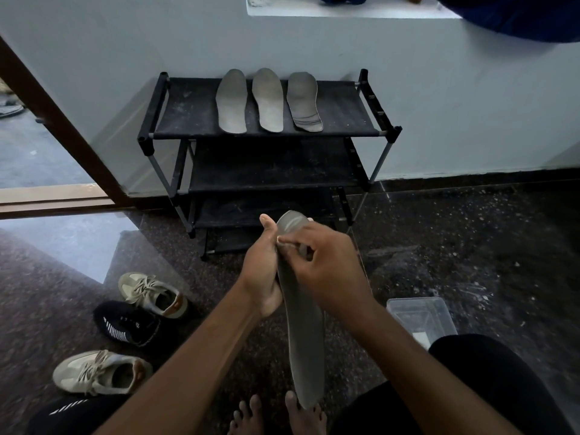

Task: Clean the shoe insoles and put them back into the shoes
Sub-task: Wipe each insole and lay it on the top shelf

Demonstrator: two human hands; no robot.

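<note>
On my feed, the left hand [260, 277] grips a long grey foam insole [306, 340] along its left edge, thumb raised beside the upper end. The right hand [326, 268] curls round the same insole near the top. The insole hangs upright above bare toes. I see three more grey insoles [268, 100] lying side by side on the black fabric shoe rack [188, 111], and two beige sneakers [153, 295] and a black sneaker [125, 324] on the floor at left.
</note>
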